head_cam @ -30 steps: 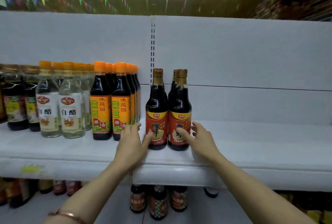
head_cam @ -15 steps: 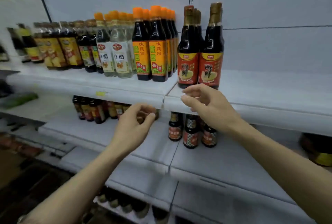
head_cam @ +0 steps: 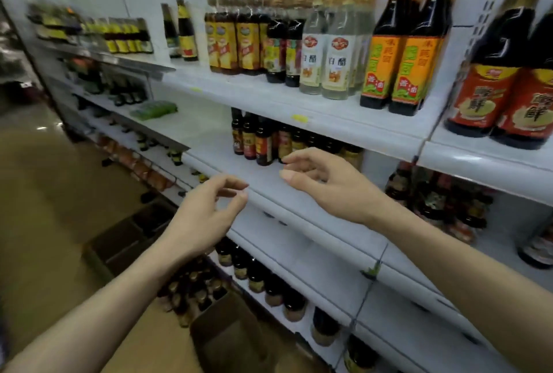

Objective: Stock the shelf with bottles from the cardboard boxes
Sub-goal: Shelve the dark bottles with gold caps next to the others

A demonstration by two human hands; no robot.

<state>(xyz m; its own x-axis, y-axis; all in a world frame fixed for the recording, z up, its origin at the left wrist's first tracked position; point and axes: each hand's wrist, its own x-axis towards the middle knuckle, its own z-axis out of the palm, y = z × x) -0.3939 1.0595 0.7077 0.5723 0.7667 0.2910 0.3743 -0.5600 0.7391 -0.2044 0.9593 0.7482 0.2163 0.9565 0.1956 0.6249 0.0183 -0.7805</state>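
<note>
Now both hands hang loose and hold nothing: the left hand (head_cam: 206, 211) and right hand (head_cam: 323, 181) hover before the shelf (head_cam: 314, 112). Red-label bottles (head_cam: 505, 88) stand on it, far right. Below the left forearm, a box (head_cam: 215, 306) holds bottles.

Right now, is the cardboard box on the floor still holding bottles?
Yes. The cardboard box shows dark bottles standing upright inside, caps up.

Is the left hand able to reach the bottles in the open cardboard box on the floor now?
Probably yes: the left hand is empty, and the boxed bottles lie uncovered below it, nothing between.
</note>
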